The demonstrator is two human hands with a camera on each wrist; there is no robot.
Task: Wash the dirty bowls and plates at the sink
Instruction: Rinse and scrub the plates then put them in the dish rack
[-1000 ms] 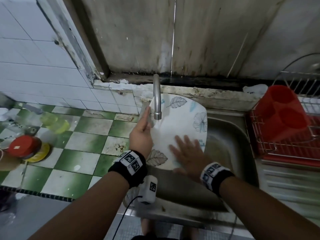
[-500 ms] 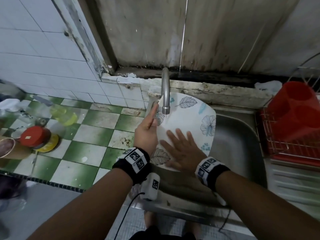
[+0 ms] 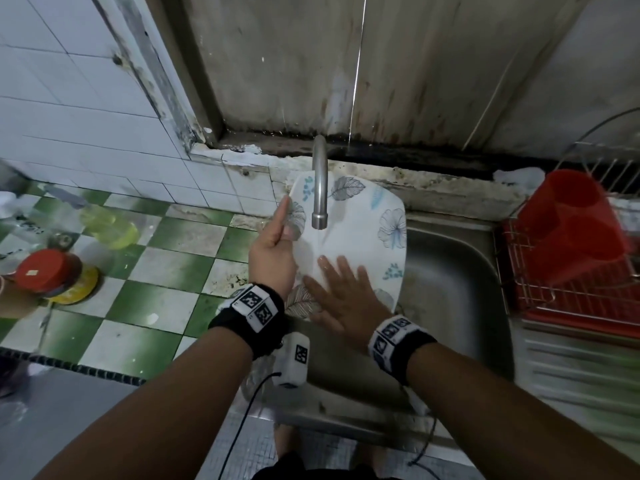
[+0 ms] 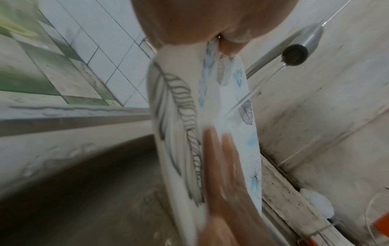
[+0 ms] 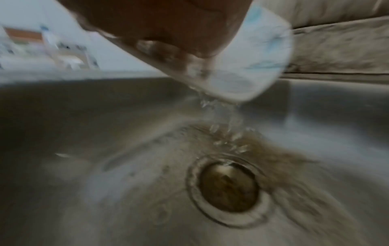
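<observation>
While water from the tap (image 3: 319,188) runs over the tilted plate (image 3: 360,237) above the sink (image 3: 460,289), the left hand (image 3: 273,258) pinches its rim and the right hand (image 3: 346,299) rubs with 5 spread fingers; wet, it could slip and crack.

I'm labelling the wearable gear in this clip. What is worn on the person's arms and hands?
Both forearms are bare, with no sleeves or gloves. Each wrist carries a black band faced with white tiles printed with black square markers; the right band matches. A white camera block, also marker-tagged, hangs under the left wrist, and a thin black cable trails from it.
</observation>
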